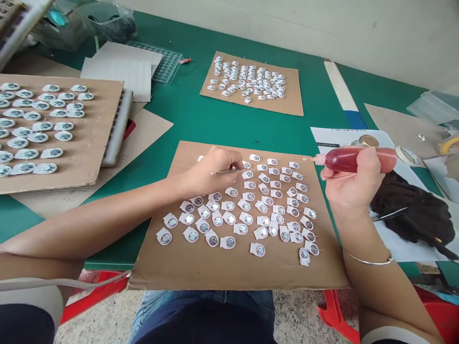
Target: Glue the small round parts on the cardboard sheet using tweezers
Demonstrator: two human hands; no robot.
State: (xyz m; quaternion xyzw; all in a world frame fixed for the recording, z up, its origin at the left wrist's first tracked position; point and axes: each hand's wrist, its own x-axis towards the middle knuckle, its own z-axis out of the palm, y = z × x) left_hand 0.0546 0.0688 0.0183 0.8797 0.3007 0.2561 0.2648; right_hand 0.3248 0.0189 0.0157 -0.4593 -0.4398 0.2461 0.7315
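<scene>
The left hand (219, 166) grips a thin metal tool (226, 170); the right hand (355, 184) grasps a red bottle (342, 159). Too strong squeezing may cause dripping; careless low movement may disturb the discs (228, 242).

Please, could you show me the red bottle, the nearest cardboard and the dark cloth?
Red bottle (344, 160): head view, on its body.
Nearest cardboard (229, 271): head view, on its bare lower part.
Dark cloth (418, 203): head view, near its middle.

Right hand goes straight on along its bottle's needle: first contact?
Likely a white-tabbed disc near the far edge of the cardboard sheet, if the needle is low enough; otherwise the left hand, farther along. Needle height is unclear.
</scene>
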